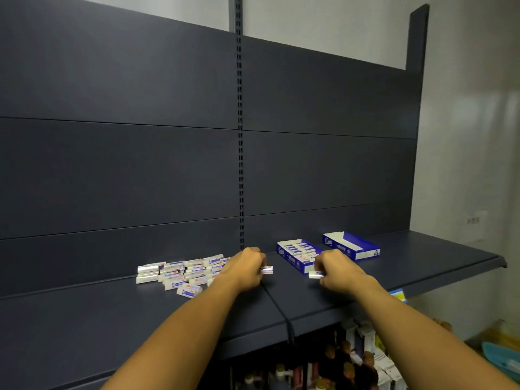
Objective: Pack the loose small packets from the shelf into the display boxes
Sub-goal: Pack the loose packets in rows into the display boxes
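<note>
Partly hidden, one packet (267, 269) in each hand's (245, 268) curled fingers (261, 260).

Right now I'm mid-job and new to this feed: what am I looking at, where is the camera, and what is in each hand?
There is no machine here. You see a person's two bare arms from one wide-angle camera worn on their head, looking forward and down.

In front is a dark shelf with a dark back panel. On it, to the left, lies a pile of loose small packets, white with blue and red print. To the right stand two blue and white display boxes: the nearer box has packets lined up inside, and the farther box looks empty.

The left hand holds one packet in its curled fingers. The right hand holds another packet, close to the nearer box.

Below the shelf, other goods show only blurrily.
</note>
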Available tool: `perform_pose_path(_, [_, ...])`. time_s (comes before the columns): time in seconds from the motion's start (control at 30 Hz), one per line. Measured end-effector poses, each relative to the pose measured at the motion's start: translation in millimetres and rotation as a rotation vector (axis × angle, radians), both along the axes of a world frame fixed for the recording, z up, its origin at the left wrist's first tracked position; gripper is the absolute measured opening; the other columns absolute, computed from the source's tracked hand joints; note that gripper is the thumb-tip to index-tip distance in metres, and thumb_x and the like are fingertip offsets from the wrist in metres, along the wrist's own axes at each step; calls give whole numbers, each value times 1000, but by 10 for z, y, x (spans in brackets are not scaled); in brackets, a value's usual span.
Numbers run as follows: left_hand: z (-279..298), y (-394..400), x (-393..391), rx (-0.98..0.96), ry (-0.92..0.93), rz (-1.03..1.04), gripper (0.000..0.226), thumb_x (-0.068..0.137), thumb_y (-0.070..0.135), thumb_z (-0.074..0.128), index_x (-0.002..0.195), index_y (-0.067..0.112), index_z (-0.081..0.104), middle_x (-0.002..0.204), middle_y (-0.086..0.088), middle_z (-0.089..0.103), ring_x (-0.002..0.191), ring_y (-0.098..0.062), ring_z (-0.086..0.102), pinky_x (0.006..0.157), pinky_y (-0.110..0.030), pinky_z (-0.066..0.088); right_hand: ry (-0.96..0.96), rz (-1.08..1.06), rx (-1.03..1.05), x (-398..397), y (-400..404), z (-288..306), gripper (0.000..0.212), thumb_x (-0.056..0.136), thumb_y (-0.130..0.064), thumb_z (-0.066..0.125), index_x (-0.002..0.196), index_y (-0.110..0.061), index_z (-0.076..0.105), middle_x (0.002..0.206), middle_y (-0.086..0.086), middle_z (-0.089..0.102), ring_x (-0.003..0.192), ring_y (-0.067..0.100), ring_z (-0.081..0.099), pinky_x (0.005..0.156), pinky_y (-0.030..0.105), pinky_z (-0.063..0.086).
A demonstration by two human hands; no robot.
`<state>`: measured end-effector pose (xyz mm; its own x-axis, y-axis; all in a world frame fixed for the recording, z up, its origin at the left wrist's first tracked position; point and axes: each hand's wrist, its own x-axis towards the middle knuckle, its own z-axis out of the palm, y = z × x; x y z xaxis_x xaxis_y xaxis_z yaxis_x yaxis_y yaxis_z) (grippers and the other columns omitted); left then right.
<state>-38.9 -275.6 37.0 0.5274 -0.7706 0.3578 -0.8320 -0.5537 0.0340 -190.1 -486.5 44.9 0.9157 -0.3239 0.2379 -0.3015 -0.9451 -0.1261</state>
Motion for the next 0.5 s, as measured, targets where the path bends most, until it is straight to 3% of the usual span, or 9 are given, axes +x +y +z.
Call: perform_pose_path(0.5, [-14, -701, -568, 60, -40, 19, 16, 92, 14, 60, 106, 12, 66, 116, -8, 60, 98, -27, 60, 82, -37, 53, 6, 58, 22, -535, -640, -42, 17, 84, -14, 73, 91, -22, 60, 99, -1, 57, 91, 17, 57, 75, 27, 48])
